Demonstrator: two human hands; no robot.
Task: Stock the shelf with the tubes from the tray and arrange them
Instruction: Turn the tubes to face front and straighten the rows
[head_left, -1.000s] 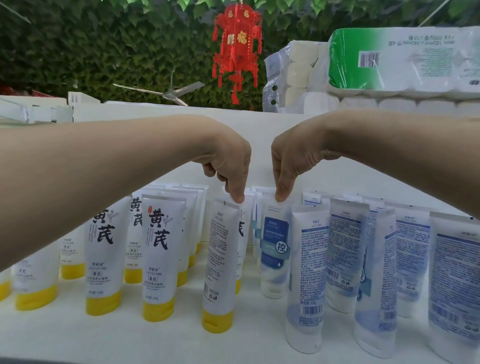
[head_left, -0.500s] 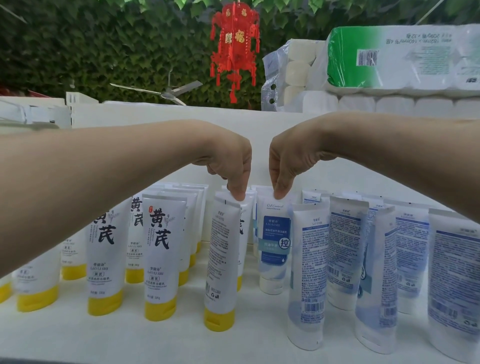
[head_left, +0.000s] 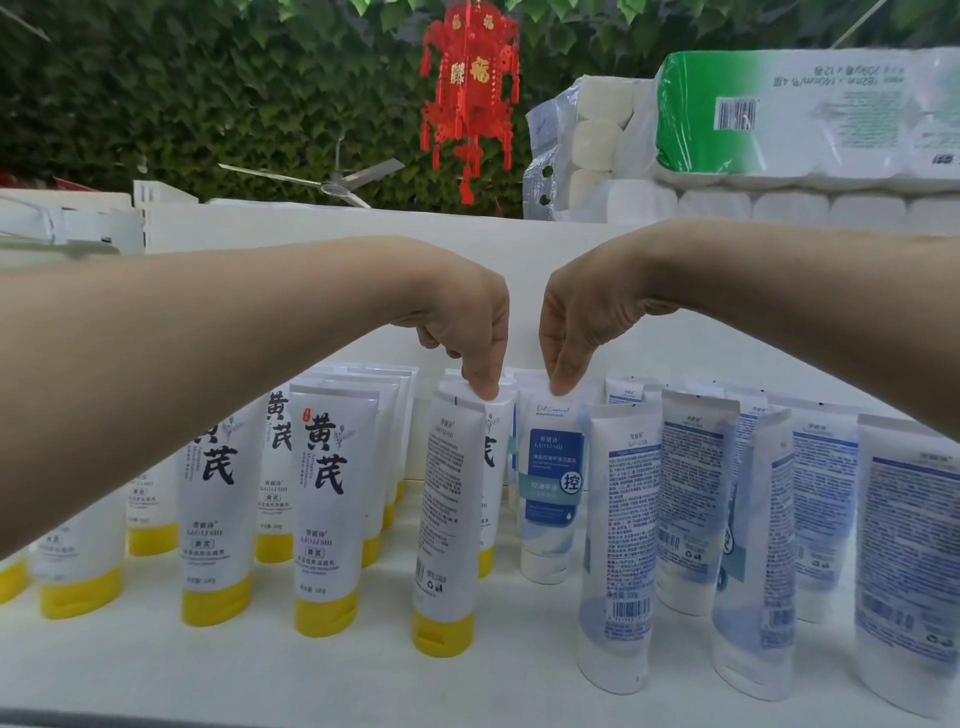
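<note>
on the white shelf (head_left: 260, 675), left hand (head_left: 467, 332) pinches a yellow-capped tube (head_left: 449, 519), right hand (head_left: 576, 322) pinches a blue-label tube (head_left: 550, 483)

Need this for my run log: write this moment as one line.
phase: arranging | left hand: pinches top of yellow-capped tube | right hand: pinches top of blue-label tube | both cap-down on shelf

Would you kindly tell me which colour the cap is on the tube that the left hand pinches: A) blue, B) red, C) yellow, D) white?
C: the left hand pinches the top seam of a tube standing on its yellow cap.
</note>
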